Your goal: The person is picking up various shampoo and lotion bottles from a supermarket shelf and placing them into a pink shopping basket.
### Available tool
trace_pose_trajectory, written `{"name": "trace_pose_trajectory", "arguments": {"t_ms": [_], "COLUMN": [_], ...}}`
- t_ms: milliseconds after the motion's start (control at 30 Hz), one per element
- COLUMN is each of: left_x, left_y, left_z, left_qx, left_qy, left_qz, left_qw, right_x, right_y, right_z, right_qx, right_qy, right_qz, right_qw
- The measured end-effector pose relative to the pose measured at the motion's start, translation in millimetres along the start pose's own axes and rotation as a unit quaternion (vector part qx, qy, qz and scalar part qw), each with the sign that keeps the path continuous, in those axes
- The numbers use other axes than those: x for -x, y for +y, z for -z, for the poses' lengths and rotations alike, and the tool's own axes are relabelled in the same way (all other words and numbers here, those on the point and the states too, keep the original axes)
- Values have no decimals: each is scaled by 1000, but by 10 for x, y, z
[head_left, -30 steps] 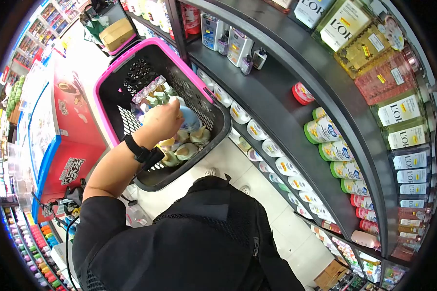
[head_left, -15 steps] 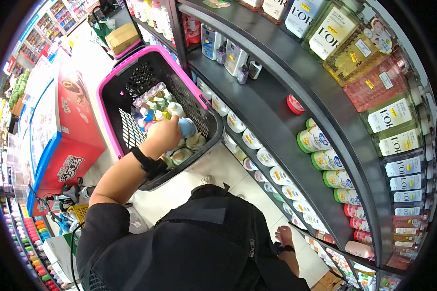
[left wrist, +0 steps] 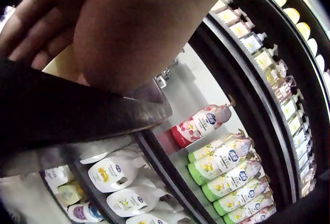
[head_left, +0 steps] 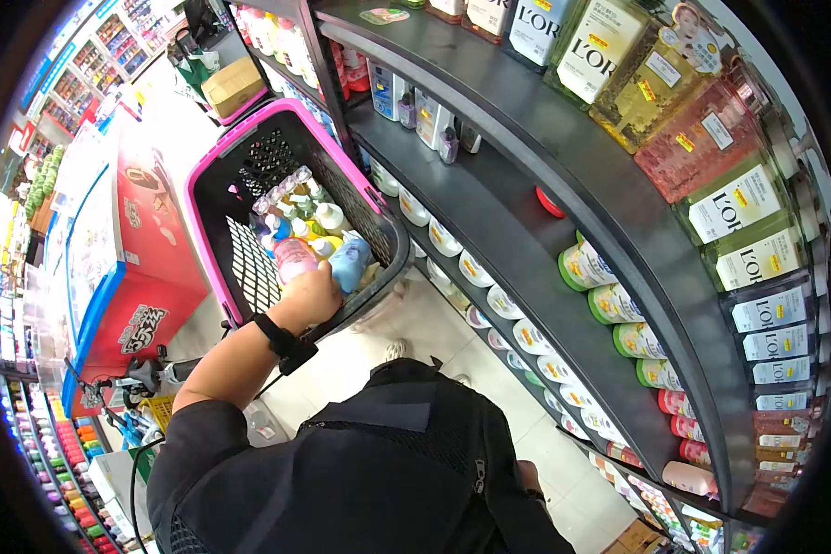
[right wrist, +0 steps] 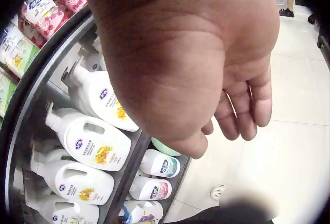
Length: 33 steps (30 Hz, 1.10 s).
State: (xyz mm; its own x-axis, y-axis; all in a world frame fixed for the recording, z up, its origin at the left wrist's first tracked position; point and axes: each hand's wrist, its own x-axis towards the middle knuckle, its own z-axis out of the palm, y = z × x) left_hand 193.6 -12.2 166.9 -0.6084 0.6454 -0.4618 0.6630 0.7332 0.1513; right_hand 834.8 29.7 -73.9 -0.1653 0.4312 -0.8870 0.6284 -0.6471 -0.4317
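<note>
My left hand (head_left: 312, 294) is at the near end of the black basket with a pink rim (head_left: 194, 208), beside a pink bottle (head_left: 295, 260) and a blue bottle (head_left: 350, 264). Its fingertips are hidden in the head view. In the left wrist view the fingers of my left hand (left wrist: 38, 33) lie beside a pale yellow surface (left wrist: 62, 63); whether they grip it is unclear. Several pump bottles stand in the basket. My right hand (right wrist: 206, 64) hangs low by the shelf with loosely curled fingers, holding nothing, and is partly visible in the head view (head_left: 529, 475).
Dark curved shelves (head_left: 489, 198) run along the right, with white pump bottles (right wrist: 95, 144), green-based bottles (head_left: 589, 266) and large gel bottles (head_left: 692, 138). A red freezer case (head_left: 157, 249) stands left. Pale floor tiles (head_left: 572, 517) lie below, and a cardboard box (head_left: 234, 88) is beyond the basket.
My left hand has moved back toward my body inside the basket, and the pink bottle has come into fuller view. My right hand, visible half a second ago, is now mostly behind my clothing.
</note>
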Motion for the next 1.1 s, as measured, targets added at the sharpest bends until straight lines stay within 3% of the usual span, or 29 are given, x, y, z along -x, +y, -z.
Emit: {"name": "trace_pose_trajectory", "arguments": {"t_ms": [100,133,200,267,333,433,533,600,633,667,700,767,800,900,933,1000,1100], "left_x": [-102,-230,-182,-273,-383,-484,-1104,-1016,-989,-950,-901,-893,-912,-987,-1042,-727,271], "left_y": [-101,-268,-259,-497,-713,-926,-1706,-1614,-1539,-1447,-1314,-1185,-1163,-1250,-1268,-763,442], "left_z": [-93,-258,-196,-435,-638,-767,-1349,-1101,-992,-874,-823,-721,-680,-571,-560,-308,112], "left_qx": [32,53,27,105,195,310,312,290,271,249,211,72,-22,-274,-318,-291,-147], "left_qy": [-16,-20,20,40,15,-70,-18,-113,-144,-174,-171,-128,-98,-1,36,29,121], "left_qz": [-2,-28,-109,-173,-188,-48,-150,-169,-76,18,28,-49,-103,-279,-317,-271,-258], "left_qw": [999,998,994,979,962,947,938,935,949,953,962,988,990,920,893,917,947], "right_x": [-121,-511,-355,-517,-688,-583,-327,-269,-254,-220,-226,-328,-390,316,395,1143,1406], "right_y": [-54,418,122,169,374,319,162,190,249,331,433,827,1051,933,992,450,191], "right_z": [53,171,2,33,-16,15,66,241,378,500,711,1269,1651,2692,3071,3355,3758], "right_qx": [8,-218,-149,-121,-124,-8,47,72,71,50,0,-152,-158,-334,-305,-347,-304], "right_qy": [47,8,129,105,147,162,201,207,196,246,260,358,422,590,661,672,715], "right_qz": [-29,-38,-40,-3,25,36,0,-26,-29,-14,-7,31,72,125,137,200,234], "right_qw": [998,975,980,987,981,986,978,975,978,968,966,921,890,725,672,624,584]}}
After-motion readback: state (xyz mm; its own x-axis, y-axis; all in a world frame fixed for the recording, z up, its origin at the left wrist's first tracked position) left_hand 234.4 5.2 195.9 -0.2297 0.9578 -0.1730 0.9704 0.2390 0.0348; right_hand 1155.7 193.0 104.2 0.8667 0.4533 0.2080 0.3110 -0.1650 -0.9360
